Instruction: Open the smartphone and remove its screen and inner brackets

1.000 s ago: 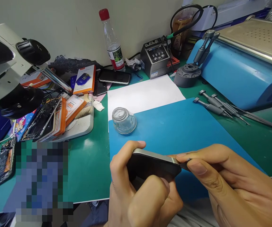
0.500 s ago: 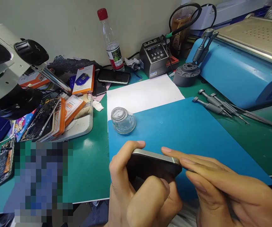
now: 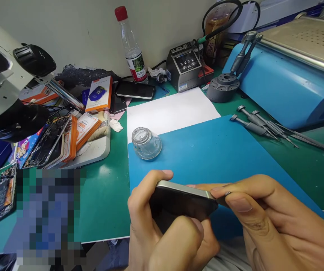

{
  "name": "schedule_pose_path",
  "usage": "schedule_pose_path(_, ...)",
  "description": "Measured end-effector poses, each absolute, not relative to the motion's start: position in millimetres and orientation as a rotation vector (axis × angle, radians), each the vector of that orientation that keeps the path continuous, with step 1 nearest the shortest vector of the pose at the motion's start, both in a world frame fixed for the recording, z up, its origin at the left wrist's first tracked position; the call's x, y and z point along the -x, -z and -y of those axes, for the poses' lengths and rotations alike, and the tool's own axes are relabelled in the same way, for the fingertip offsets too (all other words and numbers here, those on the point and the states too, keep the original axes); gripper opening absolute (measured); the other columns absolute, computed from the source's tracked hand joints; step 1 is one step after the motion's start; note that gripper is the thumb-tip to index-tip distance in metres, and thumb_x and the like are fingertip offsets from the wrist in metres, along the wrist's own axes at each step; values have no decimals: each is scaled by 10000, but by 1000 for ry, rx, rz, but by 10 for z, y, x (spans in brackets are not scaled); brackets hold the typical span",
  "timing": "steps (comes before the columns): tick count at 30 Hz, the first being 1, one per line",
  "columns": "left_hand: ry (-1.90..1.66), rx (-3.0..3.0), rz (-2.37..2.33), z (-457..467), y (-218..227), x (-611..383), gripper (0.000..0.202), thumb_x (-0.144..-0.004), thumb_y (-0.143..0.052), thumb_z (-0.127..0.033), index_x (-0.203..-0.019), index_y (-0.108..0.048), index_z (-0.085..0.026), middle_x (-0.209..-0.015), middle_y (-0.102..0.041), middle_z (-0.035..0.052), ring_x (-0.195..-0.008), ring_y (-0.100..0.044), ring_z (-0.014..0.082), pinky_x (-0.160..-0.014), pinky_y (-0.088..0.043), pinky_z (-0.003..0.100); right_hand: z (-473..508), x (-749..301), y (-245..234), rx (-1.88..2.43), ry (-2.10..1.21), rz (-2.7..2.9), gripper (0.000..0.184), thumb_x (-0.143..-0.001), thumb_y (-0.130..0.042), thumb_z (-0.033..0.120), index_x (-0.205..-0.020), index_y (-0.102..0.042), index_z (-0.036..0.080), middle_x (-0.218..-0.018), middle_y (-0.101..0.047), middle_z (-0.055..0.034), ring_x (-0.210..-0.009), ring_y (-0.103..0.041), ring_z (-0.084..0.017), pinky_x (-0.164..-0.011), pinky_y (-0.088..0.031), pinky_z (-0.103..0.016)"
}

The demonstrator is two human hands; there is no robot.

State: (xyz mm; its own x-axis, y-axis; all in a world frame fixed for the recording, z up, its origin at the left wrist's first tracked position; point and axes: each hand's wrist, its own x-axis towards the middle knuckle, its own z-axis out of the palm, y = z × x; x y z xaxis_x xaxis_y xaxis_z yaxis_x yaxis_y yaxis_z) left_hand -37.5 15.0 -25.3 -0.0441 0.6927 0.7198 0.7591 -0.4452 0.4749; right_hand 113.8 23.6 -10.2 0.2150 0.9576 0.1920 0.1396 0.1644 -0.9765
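The green-topped table (image 3: 102,203) bears a flat blue rectangular mat (image 3: 198,150), a white paper sheet (image 3: 173,107) partly beneath it, a round dark grey tool stand (image 3: 223,90), slim grey screwdriver-like tools (image 3: 253,126) and a bulky blue machine (image 3: 280,86).

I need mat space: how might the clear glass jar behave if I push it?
The clear glass jar would probably resist tipping, since its base is wider than its top. It may slide rather than roll, as it stands upright on the blue mat. Its glossy, see-through walls suggest it is stiff but likely breakable.
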Motion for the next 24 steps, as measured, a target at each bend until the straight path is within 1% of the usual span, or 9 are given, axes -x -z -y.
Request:
schedule_pose_path(4, 1469, 2171, 1627, -173, 271, 399, 502, -767, -822, 31, -950, -488, -294, -1485, -638, 70, -1016, -874, 196, -661, -724, 253, -260, -1282, 217, 1219, -1021, 1213, 226, -1106, -777, 486, -1026, -890, 307, -1030, -912, -27, -902, -911, -255, -752, -724, -215)
schedule_pose_path(6, 1451, 2200, 1590, -186, 255, 408, 498, -764, -821, 34, -962, -504, -295, -1488, -628, 76, -1033, -868, 201, -652, -718, 251, -251, -1243, 213, 1224, -973, 1243, 207, -1118, -769, 459, -1018, -880, 316, -999, -908, -5, -856, -903, -219, -724, -703, -176)
schedule_pose_path(8, 1466, 2197, 1546, -200, 227, 411, 493, -760, -806, 35, -962, -504, -299, -1459, -623, 81, -1102, -850, 217, -664, -711, 247, -223, -1155, 191, 1275, -779, 1222, 165, -1123, -778, 408, -1003, -862, 331, -978, -903, 34, -812, -886, -163, -719, -678, -131)
schedule_pose_path(9, 1466, 2189, 1552, -209, 213, 413, 488, -763, -796, 30, -958, -496, -302, -1447, -618, 81, -1124, -837, 216, -680, -711, 245, -206, -1116, 188, 1292, -669, 1199, 149, -1125, -778, 382, -1009, -858, 333, -995, -905, 38, -842, -890, -162, -767, -694, -149)
schedule_pose_path(11, 1443, 2185, 1561, -231, 196, 422, 484, -765, -779, 22, -943, -468, -303, -1434, -605, 76, -1127, -815, 200, -685, -701, 227, -175, -1088, 210, 1276, -526, 1186, 146, -1132, -753, 347, -1045, -869, 329, -1075, -915, 4, -968, -909, -226, -884, -756, -282)
schedule_pose_path(13, 1415, 2220, 1514, -261, 201, 435, 474, -773, -786, 0, -932, -455, -299, -1398, -598, 72, -1119, -804, 184, -659, -682, 201, -161, -1132, 260, 1246, -538, 1387, 135, -1110, -779, 329, -1051, -900, 332, -1117, -918, -28, -1019, -914, -279, -874, -778, -350)
schedule_pose_path(15, 1453, 2234, 1422, -291, 224, 435, 444, -804, -805, -32, -939, -472, -294, -1304, -603, 67, -1141, -801, 194, -656, -681, 199, -165, -1197, 299, 1275, -529, 1462, 111, -1071, -842, 403, -1023, -904, 326, -1085, -915, -55, -1001, -913, -308, -822, -784, -377)
schedule_pose_path(20, 1600, 2096, 1520, -318, 265, 359, 467, -829, -807, 5, -991, -494, -300, -1118, -576, 41, -1220, -786, 273, -764, -730, 312, -204, -1174, 226, 1366, -503, 1351, 387, -1005, -862, 685, -995, -873, 297, -942, -878, -88, -938, -898, -332, -727, -766, -388)
schedule_pose_path(24, 1597, 2087, 1523, -316, 235, 303, 423, -863, -765, 21, -975, -502, -291, -1060, -524, 26, -1178, -782, 231, -676, -658, 256, -231, -1110, 115, 1375, -549, 1348, 438, -1019, -830, 716, -978, -864, 281, -882, -856, -79, -891, -888, -317, -672, -741, -346)
